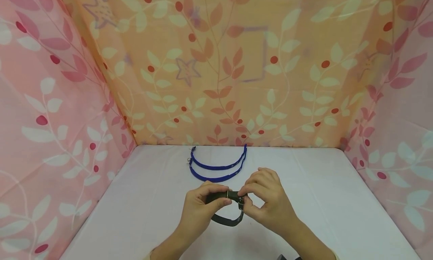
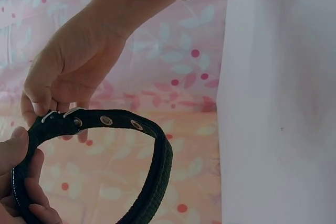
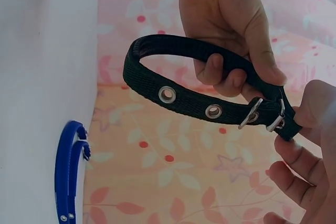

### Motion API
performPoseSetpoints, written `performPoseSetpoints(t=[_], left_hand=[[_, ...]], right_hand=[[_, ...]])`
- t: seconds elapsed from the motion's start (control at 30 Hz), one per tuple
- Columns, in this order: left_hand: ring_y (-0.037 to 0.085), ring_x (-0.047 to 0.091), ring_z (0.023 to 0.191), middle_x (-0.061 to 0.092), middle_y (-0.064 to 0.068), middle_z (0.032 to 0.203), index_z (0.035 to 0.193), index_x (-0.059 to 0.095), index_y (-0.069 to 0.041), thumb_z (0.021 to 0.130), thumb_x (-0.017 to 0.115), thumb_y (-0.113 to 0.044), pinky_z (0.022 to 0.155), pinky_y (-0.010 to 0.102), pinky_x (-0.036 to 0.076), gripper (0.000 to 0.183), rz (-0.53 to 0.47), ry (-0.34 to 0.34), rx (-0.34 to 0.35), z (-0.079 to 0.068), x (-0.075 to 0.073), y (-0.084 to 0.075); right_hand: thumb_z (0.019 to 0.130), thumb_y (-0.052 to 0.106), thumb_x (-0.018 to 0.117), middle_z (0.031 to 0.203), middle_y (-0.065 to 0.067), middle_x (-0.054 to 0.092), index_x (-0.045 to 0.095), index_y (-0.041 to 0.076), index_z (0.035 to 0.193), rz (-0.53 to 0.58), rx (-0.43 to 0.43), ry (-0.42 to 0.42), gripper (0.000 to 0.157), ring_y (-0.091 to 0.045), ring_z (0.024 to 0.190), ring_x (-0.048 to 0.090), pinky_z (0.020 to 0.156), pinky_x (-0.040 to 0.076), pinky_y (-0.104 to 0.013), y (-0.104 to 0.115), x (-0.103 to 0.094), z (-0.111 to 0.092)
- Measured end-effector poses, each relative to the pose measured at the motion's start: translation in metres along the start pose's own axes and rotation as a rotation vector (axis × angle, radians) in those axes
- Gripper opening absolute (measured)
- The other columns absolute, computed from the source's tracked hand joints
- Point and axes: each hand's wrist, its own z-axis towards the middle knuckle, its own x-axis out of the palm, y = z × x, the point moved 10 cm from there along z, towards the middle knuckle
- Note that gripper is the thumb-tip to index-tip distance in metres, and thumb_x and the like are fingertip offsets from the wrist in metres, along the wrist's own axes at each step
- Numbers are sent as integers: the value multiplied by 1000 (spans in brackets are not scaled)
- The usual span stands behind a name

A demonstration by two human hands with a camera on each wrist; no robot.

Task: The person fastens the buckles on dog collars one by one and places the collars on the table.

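Nearest, a small dark item [image 1: 281,257] shows at the lower edge of the head view, to the right of the dark green strap [image 1: 228,221] and closer to the person; too little of it is visible to identify. The dark green strap, the reference for all positions, is bent into a loop and held above the counter [image 1: 135,218] between both hands. At its left side, the left hand [image 1: 199,205] pinches the band between thumb and curled fingers. At its right side, the grip of the right hand [image 1: 265,198] pinches the end beside a metal buckle [image 3: 274,125], thumb against forefinger, remaining fingers bent and apart from the band. A metal ring [image 3: 245,121] crosses the band next to the buckle; metal-rimmed eyelets [image 3: 160,94] run along the band beyond it.

Behind the dark green strap, a front blue strap [image 1: 216,179] lies curved on the counter. Just beyond that, a rear blue strap [image 1: 216,167] lies in a similar curve. Farthest behind the dark green strap, an orange leaf-patterned cloth [image 1: 216,76] rises at the counter's far edge.
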Motion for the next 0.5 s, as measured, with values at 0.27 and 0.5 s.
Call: performPoseSetpoints(t=[0.27,0.5], left_hand=[[17,72,85,74,5,99,108,76,-15,85,85,-16,77,30,62,25,90,63,-62,3,0,3],[14,70,83,73,6,101,110,74,-14,88,82,-15,76,30,62,23,89,104,-28,4,1,-3]], right_hand=[[72,-2,74,94,8,65,76,20,97,81,-1,51,34,-12,94,60,112,35,-45,-1,3,-1],[83,6,80,99,6,70,76,17,104,129,1,64,24,-14,97,62,115,33,-36,0,2,2]])
